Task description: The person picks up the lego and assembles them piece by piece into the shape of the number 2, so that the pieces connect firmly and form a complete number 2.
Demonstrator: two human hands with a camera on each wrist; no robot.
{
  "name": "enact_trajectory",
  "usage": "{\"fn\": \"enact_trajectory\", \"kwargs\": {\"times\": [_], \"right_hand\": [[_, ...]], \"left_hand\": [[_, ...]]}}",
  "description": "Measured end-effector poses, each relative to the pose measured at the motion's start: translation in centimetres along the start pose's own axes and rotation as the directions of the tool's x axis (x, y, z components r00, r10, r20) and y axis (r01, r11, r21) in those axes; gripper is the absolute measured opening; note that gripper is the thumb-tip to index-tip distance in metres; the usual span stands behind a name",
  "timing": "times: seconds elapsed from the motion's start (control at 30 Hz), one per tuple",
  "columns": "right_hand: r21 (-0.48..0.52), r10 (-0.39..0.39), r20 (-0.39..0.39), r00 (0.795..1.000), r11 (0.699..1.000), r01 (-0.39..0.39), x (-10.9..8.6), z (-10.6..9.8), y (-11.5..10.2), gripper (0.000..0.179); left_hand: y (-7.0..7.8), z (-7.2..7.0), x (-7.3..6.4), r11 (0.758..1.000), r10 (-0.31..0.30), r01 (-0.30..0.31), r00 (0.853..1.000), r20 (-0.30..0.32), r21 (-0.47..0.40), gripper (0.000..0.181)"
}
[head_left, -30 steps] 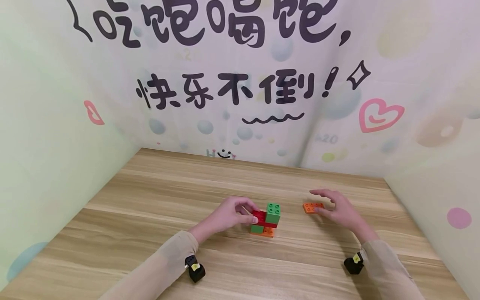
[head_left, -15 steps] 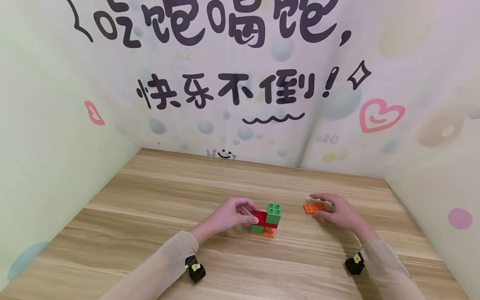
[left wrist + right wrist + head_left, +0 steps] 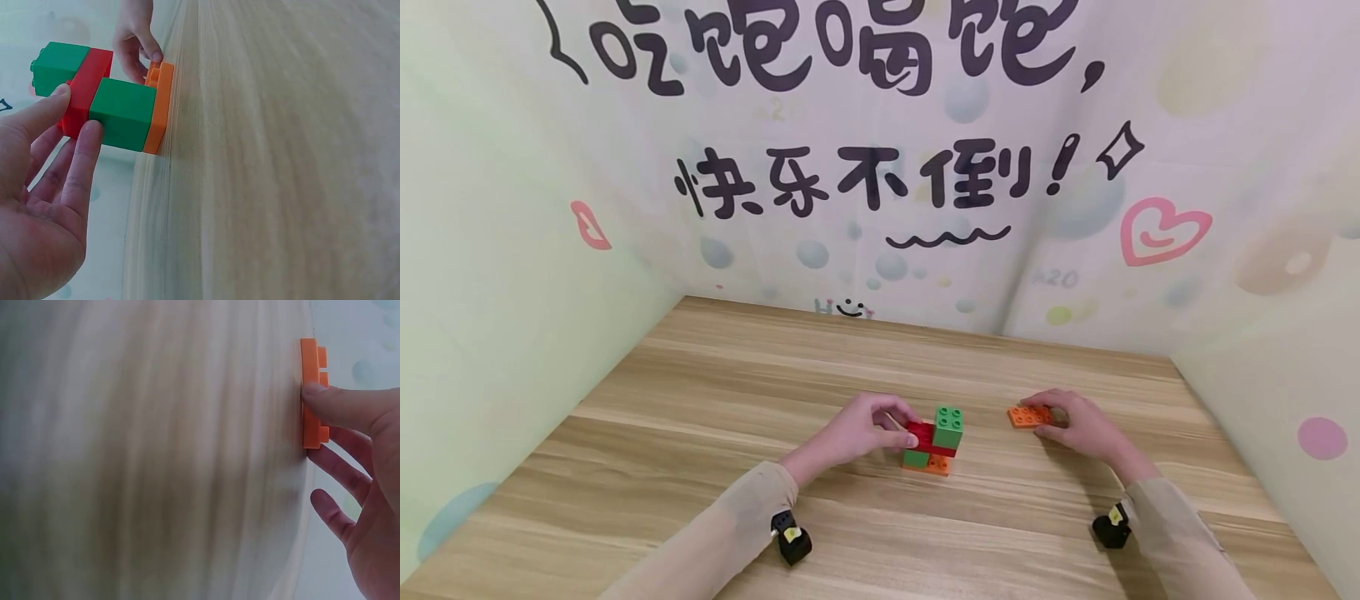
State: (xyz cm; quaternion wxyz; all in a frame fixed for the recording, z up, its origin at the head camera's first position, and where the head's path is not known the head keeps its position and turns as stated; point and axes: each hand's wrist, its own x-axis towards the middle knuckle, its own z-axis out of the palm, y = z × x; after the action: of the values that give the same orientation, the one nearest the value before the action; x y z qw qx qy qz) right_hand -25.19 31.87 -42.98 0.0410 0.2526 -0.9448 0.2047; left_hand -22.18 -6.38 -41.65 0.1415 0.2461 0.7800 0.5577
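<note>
A small stack of toy building bricks stands mid-table: an orange plate (image 3: 938, 467) at the bottom, a green brick (image 3: 916, 457) on its left part, a flat red brick (image 3: 919, 435) across that, and a second green brick (image 3: 947, 427) on top at the right. My left hand (image 3: 850, 429) pinches the red brick between thumb and fingers. To the right, another orange studded plate (image 3: 1024, 417) lies on the table. My right hand (image 3: 1086, 429) pinches it, with the thumb (image 3: 337, 406) on its near side; the fingers behind are partly hidden.
The wood-grain table (image 3: 730, 358) reaches back to a printed cloth wall (image 3: 775, 250) with black lettering. Pale walls stand at the left and right. A black wrist device (image 3: 793, 542) hangs below the left sleeve, and another black device (image 3: 1111, 529) below the right.
My right hand's index finger has drawn in and down, and the fingers have closed on the separate orange plate. My left hand and the stack have stayed in place.
</note>
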Motion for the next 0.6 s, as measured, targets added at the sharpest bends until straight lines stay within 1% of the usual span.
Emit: {"fn": "enact_trajectory", "kwargs": {"times": [0.13,0.3,0.5,0.6], "right_hand": [[-0.032,0.005,0.025,1.000,0.999,-0.005,0.21,-0.07,-0.08,0.040],[-0.059,0.007,0.034,0.999,0.998,-0.005,0.47,-0.21,-0.37,0.038],[-0.045,0.022,0.069,0.997,0.999,-0.019,0.74,-0.54,-0.90,0.038],[-0.053,0.027,0.086,0.996,0.998,-0.023,0.86,-0.50,-1.01,0.040]], "left_hand": [[-0.10,-0.02,0.02,1.000,0.002,-0.002,1.000,0.000,0.000,0.025],[-0.18,-0.07,0.08,1.000,0.004,-0.004,1.000,-0.001,0.000,0.025],[-0.17,-0.08,0.07,1.000,-0.002,0.002,1.000,0.000,-0.002,0.024],[-0.18,-0.04,0.04,1.000,0.000,0.000,1.000,-0.002,-0.003,0.024]]}}
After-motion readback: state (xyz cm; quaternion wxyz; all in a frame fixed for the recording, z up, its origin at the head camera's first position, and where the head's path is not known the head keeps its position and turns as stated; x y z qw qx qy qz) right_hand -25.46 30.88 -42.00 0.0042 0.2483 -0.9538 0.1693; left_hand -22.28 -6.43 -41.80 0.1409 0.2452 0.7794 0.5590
